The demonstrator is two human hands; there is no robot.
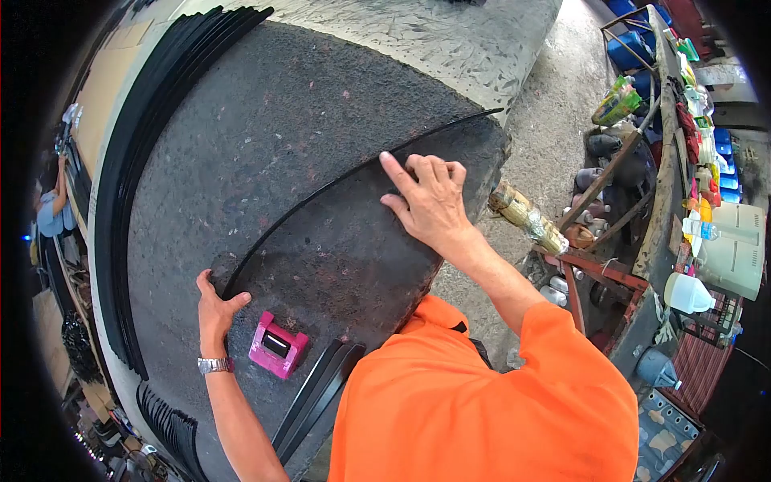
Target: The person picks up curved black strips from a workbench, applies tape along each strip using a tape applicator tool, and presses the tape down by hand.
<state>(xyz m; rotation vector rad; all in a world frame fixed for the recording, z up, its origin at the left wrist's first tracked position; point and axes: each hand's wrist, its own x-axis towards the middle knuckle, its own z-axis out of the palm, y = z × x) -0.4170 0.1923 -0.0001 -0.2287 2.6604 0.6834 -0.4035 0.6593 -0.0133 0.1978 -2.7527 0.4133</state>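
A long, thin black strip (303,201) lies in a curve across the dark, rough tabletop (241,136). My left hand (215,315), with a metal watch at the wrist, rests at the strip's lower end. Its thumb and forefinger are spread around that end; the other fingers are hidden. Further along, the stretched forefinger of my right hand (430,197) touches the strip, while its thumb stands apart and the other fingers bend loosely. A pink tool with a dark window (277,345) sits on the table beside my left hand.
Many black strips (132,169) are bundled along the table's left side, with a smaller bundle (169,422) below. Several wider black strips (321,386) lie near my body. A cluttered rack (654,161) stands to the right. Another person (55,210) is at far left.
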